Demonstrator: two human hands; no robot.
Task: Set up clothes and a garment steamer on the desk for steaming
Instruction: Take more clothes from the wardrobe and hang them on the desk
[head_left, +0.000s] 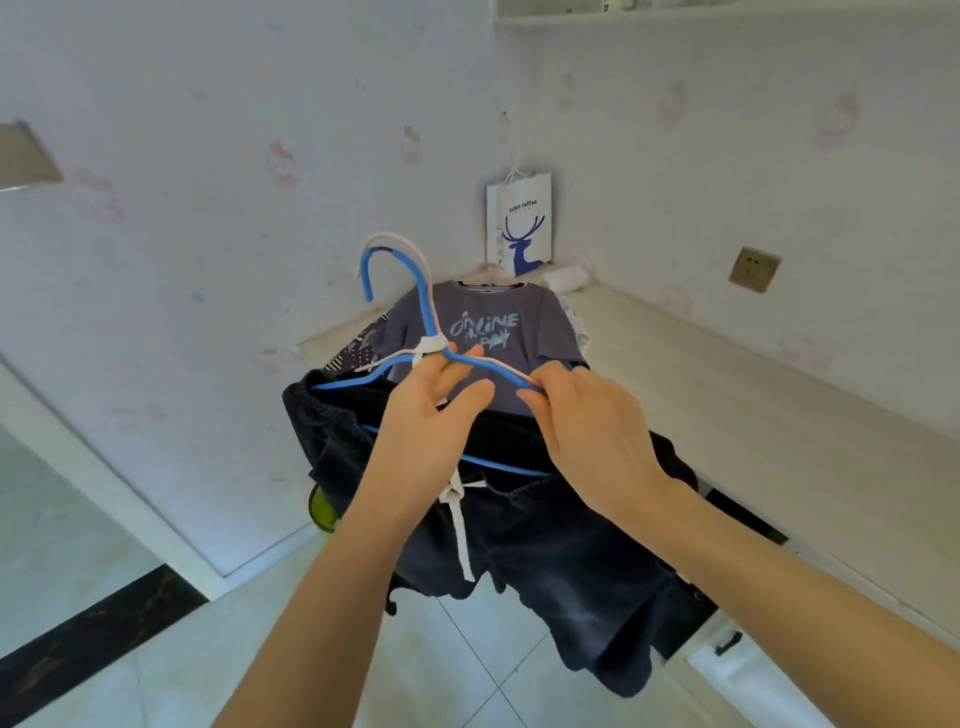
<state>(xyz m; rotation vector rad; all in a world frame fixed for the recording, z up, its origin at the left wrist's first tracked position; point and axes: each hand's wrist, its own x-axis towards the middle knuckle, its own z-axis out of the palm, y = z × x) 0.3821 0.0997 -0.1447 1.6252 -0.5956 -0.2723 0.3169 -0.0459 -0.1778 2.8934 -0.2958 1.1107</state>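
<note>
A blue hanger (423, 306), with a white hanger against it, is held up in front of me above the floor. Dark navy shorts (561, 545) with a white drawstring hang from its lower bar. My left hand (431, 415) grips the hanger just below the neck. My right hand (587, 421) pinches the hanger's right shoulder arm. Beyond them a grey T-shirt (498, 332) printed "ONLINE" lies flat on the white desk (727, 395), with a dark patterned garment (358, 348) beside it at the desk's left end. No steamer is visible.
A white paper bag with a blue deer (519, 223) hangs in the wall corner behind the desk. A wall socket (754, 268) sits on the right wall. A white roll (566, 276) lies at the back of the desk. A green object (321, 509) peeks out below the shorts.
</note>
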